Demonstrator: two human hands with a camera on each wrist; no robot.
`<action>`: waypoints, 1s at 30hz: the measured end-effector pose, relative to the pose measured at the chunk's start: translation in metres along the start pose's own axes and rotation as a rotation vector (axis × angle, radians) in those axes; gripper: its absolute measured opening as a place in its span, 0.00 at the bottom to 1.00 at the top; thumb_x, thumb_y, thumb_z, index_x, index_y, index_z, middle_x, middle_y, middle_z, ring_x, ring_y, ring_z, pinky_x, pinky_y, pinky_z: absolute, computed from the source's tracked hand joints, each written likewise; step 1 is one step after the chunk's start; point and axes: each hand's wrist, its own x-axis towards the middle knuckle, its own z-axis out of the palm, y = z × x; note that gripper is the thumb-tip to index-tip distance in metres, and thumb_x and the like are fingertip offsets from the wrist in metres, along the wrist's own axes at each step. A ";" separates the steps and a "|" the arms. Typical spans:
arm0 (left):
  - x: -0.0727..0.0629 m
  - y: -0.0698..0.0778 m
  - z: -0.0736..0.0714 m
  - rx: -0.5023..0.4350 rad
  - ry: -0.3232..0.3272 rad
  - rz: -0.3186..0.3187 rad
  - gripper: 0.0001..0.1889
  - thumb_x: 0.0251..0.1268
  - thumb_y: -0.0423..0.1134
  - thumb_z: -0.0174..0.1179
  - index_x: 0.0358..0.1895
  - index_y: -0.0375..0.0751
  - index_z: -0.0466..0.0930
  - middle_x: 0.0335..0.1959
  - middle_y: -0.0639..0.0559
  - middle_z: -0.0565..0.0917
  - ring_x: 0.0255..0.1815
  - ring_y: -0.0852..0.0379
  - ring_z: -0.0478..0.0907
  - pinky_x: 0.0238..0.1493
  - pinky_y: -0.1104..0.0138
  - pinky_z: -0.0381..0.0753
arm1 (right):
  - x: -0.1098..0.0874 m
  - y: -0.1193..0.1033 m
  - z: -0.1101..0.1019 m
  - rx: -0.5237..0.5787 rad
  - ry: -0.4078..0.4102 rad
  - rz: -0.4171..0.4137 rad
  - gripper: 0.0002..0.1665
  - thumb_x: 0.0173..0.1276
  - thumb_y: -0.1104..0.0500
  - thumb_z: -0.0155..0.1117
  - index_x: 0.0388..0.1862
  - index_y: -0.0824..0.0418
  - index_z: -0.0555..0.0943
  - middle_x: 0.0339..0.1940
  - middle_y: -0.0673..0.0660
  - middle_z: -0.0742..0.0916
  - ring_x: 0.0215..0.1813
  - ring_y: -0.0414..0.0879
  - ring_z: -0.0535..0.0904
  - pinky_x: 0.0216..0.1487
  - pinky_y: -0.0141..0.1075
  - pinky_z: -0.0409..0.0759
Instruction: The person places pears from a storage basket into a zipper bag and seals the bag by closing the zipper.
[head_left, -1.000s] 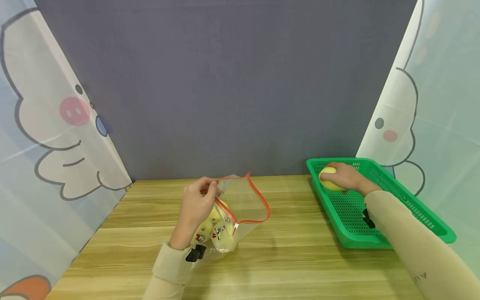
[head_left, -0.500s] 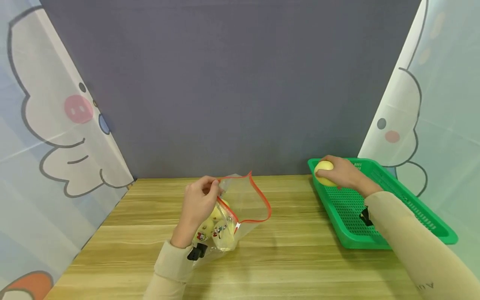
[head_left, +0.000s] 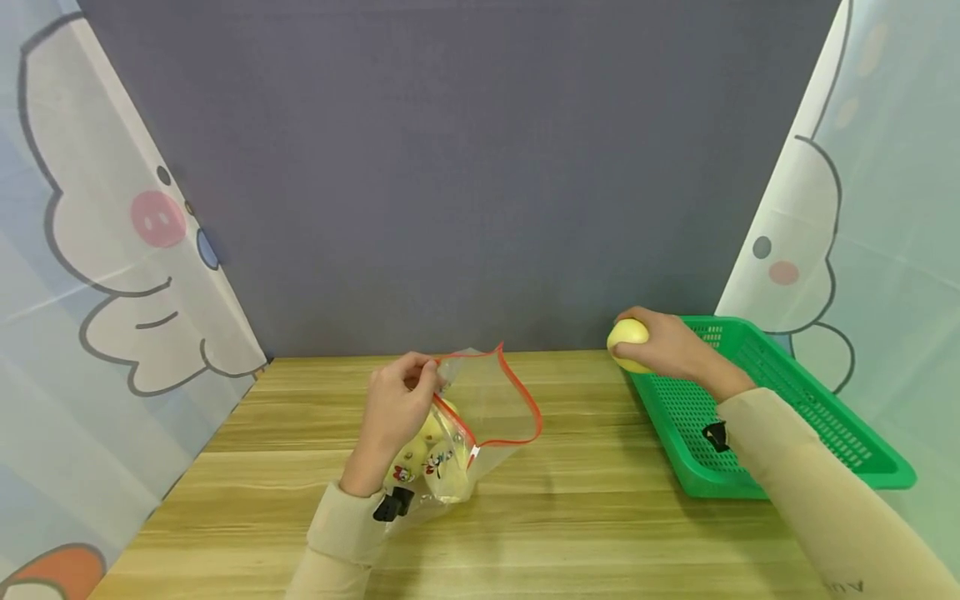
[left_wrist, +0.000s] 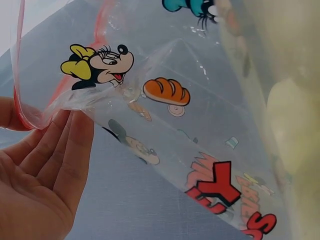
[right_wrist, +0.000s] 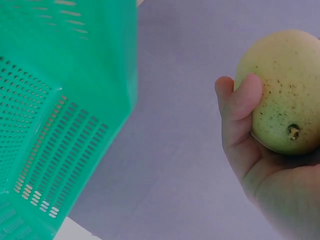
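At the table's middle, a clear zip bag with red edging and cartoon prints stands with its mouth spread. My left hand pinches one side of its red rim; in the left wrist view the thumb and fingers lie on either side of the plastic. Several pale yellow fruits sit low in the bag, partly hidden by that hand. My right hand grips a yellow-green mango, brown-specked with a stem scar, at the left rim of the green basket. The thumb and fingertips wrap its side.
The basket, shallow with slotted walls, stands at the right of the wooden table. A dark grey backdrop rises behind the table, and cartoon-printed curtains flank it left and right.
My right hand has carried the mango leftward and slightly up, from inside the basket to over its left rim. The left hand and bag have stayed in place.
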 end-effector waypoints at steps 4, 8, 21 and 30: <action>0.000 0.001 0.001 0.003 -0.004 -0.002 0.09 0.73 0.31 0.56 0.38 0.35 0.87 0.26 0.52 0.88 0.24 0.59 0.83 0.25 0.67 0.79 | -0.003 -0.008 0.001 0.010 0.007 -0.019 0.29 0.67 0.47 0.64 0.63 0.60 0.75 0.41 0.59 0.84 0.34 0.50 0.77 0.30 0.41 0.76; 0.000 0.001 0.003 0.005 -0.010 -0.006 0.10 0.74 0.32 0.56 0.38 0.36 0.87 0.26 0.53 0.88 0.25 0.60 0.83 0.26 0.67 0.80 | -0.005 -0.018 0.003 0.015 0.018 -0.037 0.29 0.66 0.48 0.65 0.62 0.59 0.76 0.42 0.59 0.84 0.33 0.50 0.77 0.30 0.41 0.76; 0.001 0.001 0.005 -0.005 -0.009 0.007 0.10 0.74 0.31 0.56 0.37 0.34 0.86 0.26 0.52 0.88 0.24 0.59 0.83 0.26 0.67 0.81 | -0.007 -0.044 0.009 0.050 0.040 -0.096 0.30 0.65 0.49 0.66 0.65 0.56 0.75 0.46 0.59 0.84 0.35 0.50 0.78 0.32 0.41 0.77; 0.001 0.000 0.006 0.007 -0.012 -0.002 0.09 0.73 0.32 0.56 0.38 0.35 0.87 0.26 0.53 0.88 0.24 0.59 0.83 0.26 0.67 0.79 | -0.008 -0.056 0.016 0.094 0.054 -0.127 0.31 0.65 0.50 0.68 0.66 0.53 0.75 0.51 0.59 0.83 0.37 0.51 0.79 0.33 0.42 0.79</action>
